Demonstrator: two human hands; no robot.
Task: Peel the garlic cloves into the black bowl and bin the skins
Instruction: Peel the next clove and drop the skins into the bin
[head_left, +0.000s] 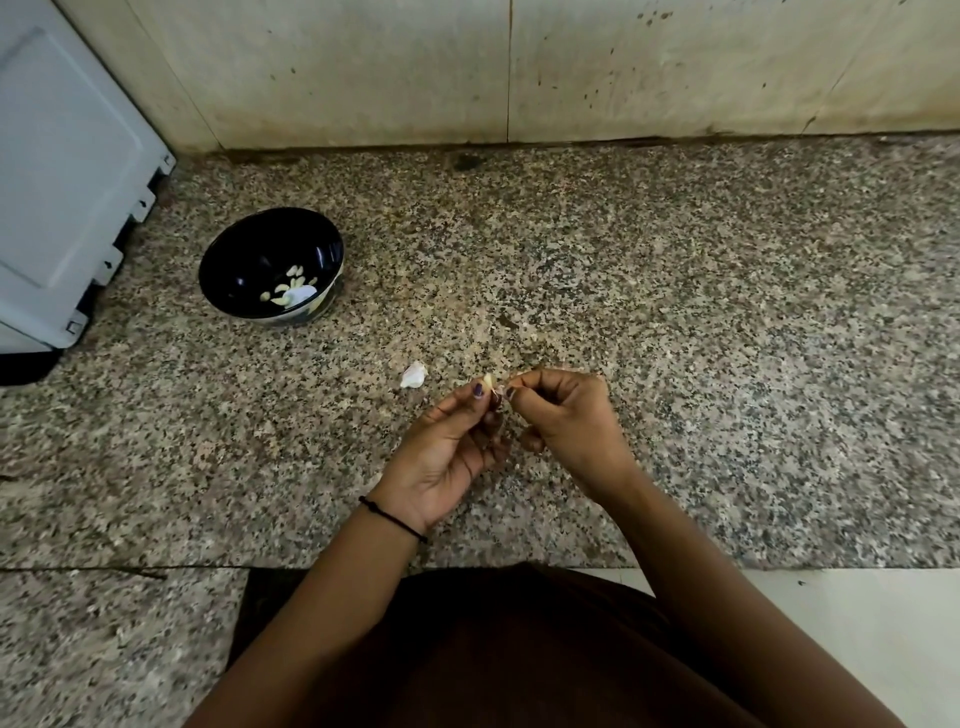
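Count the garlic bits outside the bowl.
2: one clove pinched between the left hand and right hand; one white piece on the counter just left. Palms may hide more.

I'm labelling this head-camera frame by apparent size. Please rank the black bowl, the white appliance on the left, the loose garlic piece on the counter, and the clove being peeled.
1. White appliance, cropped by the frame
2. Black bowl
3. Loose garlic piece
4. Clove pinched between both hands, mostly hidden, so unsure against the loose piece.
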